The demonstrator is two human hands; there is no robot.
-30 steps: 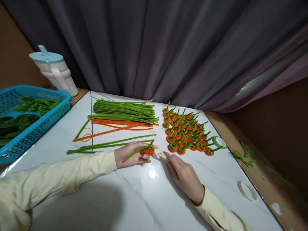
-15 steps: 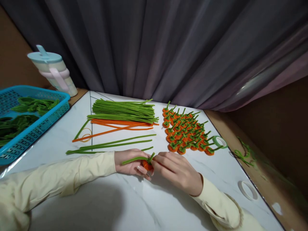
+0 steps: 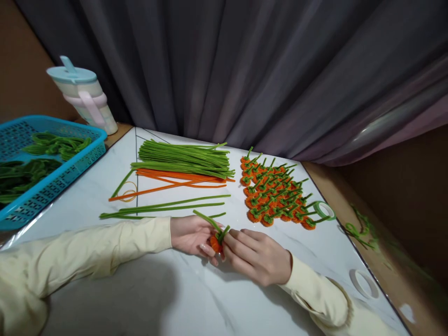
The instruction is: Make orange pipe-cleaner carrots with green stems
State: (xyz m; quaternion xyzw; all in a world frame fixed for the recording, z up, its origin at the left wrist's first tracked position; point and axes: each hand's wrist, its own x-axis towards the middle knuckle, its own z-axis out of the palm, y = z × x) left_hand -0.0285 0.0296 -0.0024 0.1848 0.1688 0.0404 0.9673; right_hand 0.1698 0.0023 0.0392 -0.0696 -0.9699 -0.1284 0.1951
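Note:
My left hand (image 3: pixel 192 234) and my right hand (image 3: pixel 257 255) meet over the white marble table (image 3: pixel 196 298), both pinching a small orange pipe-cleaner pumpkin (image 3: pixel 214 243). A green pipe-cleaner stem (image 3: pixel 208 220) sticks up and to the left out of the pumpkin. Both hands have their fingers closed on the piece. Just behind the hands lie a few long green pipe cleaners (image 3: pixel 164 208).
A pile of finished orange pumpkins with green stems (image 3: pixel 275 196) lies at the right. Bundles of green (image 3: pixel 184 157) and orange pipe cleaners (image 3: pixel 175 179) lie behind. Green tape roll (image 3: pixel 325 210), white tape roll (image 3: pixel 364 283), blue basket (image 3: pixel 42 186) with green pieces, lidded jug (image 3: pixel 86 100).
My right hand came from the table over to the pumpkin and took hold of it. The green stem swung from lying flat to pointing up and left.

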